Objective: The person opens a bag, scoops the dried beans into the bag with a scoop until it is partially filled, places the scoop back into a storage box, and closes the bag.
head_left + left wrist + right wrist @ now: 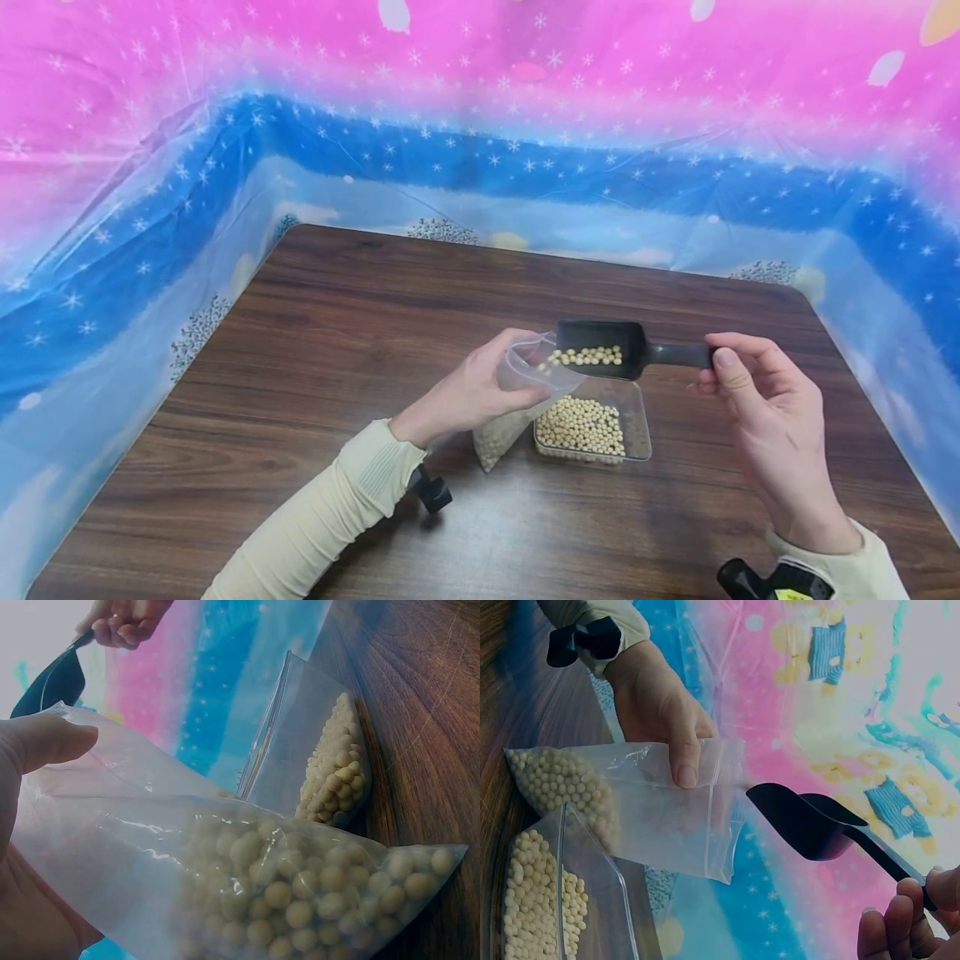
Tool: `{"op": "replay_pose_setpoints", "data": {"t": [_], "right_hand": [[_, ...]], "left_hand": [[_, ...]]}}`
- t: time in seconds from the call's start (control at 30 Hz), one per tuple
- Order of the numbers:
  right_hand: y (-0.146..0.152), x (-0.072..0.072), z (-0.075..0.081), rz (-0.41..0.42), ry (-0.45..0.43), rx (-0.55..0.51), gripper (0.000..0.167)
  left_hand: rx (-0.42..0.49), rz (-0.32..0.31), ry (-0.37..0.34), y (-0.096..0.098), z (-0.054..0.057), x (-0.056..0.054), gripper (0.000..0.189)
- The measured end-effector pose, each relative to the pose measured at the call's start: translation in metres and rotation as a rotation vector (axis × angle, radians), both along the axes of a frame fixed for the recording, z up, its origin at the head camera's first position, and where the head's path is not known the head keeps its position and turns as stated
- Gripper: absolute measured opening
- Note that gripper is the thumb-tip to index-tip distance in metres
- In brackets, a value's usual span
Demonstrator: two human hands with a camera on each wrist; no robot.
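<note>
In the head view my left hand (pixel 476 383) holds a clear zip bag (pixel 501 435) near its mouth, thumb on one side. Pale round soybeans (pixel 300 900) fill the bag's lower end, which reaches down to the tabletop. My right hand (pixel 783 433) pinches the end of the handle of a black scoop (pixel 600 333). Some beans lie in the scoop, whose front edge is at the bag's opening. Below the scoop stands a clear plastic container (pixel 639 429) with more soybeans (pixel 577 425) heaped toward its left side.
The dark wood table (pixel 337 333) carries the container and the bag's lower end. A patterned pink and blue cloth (pixel 465 150) hangs around the table's back and sides. Dark devices (pixel 585 639) are strapped to both wrists.
</note>
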State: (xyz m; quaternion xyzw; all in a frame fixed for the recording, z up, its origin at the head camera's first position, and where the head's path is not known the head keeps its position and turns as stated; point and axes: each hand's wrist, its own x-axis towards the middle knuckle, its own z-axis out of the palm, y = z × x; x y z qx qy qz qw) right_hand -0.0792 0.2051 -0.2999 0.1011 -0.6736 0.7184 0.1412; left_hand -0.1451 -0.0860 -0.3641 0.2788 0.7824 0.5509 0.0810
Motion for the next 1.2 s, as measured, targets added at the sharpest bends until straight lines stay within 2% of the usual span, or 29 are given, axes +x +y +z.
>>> {"op": "replay_pose_setpoints", "data": {"t": [0.23, 0.3, 0.4, 0.47, 0.53, 0.63, 0.77, 0.83, 0.93, 1.03, 1.2], "right_hand": [[-0.002, 0.005, 0.004, -0.154, 0.046, 0.261, 0.024], [-0.002, 0.007, 0.005, -0.205, 0.114, 0.337, 0.023], [-0.002, 0.010, 0.008, -0.326, 0.264, 0.452, 0.023], [-0.002, 0.013, 0.010, -0.430, 0.369, 0.571, 0.021], [-0.003, 0.015, 0.011, -0.495, 0.445, 0.685, 0.019], [-0.007, 0.013, 0.006, -0.502, 0.552, 0.884, 0.023], [-0.014, 0.005, -0.012, -0.401, 0.626, 1.021, 0.031], [-0.017, 0.003, -0.021, -0.360, 0.606, 1.058, 0.029], [-0.018, 0.002, -0.032, -0.326, 0.522, 1.107, 0.020], [-0.017, 0.002, -0.037, -0.309, 0.386, 1.114, 0.013], [-0.007, 0.002, -0.041, -0.321, 0.113, 1.052, 0.010]], "left_hand": [[-0.010, 0.008, -0.016, -0.001, -0.001, 0.001, 0.063], [-0.004, 0.007, -0.015, -0.001, -0.001, 0.001, 0.062], [0.002, 0.005, -0.004, 0.000, -0.001, 0.001, 0.061], [0.004, 0.001, 0.004, 0.000, -0.001, 0.001, 0.061], [0.001, 0.003, 0.007, 0.000, -0.001, 0.001, 0.062], [0.002, 0.010, 0.002, 0.000, -0.001, 0.000, 0.062], [0.003, 0.015, 0.006, 0.000, -0.002, -0.001, 0.062], [0.001, 0.011, 0.013, 0.001, -0.003, -0.001, 0.061], [0.010, 0.002, -0.002, 0.001, -0.004, -0.001, 0.061], [0.016, 0.002, -0.018, 0.001, -0.004, 0.000, 0.061], [0.006, 0.012, 0.000, 0.001, -0.004, -0.001, 0.062]]}}
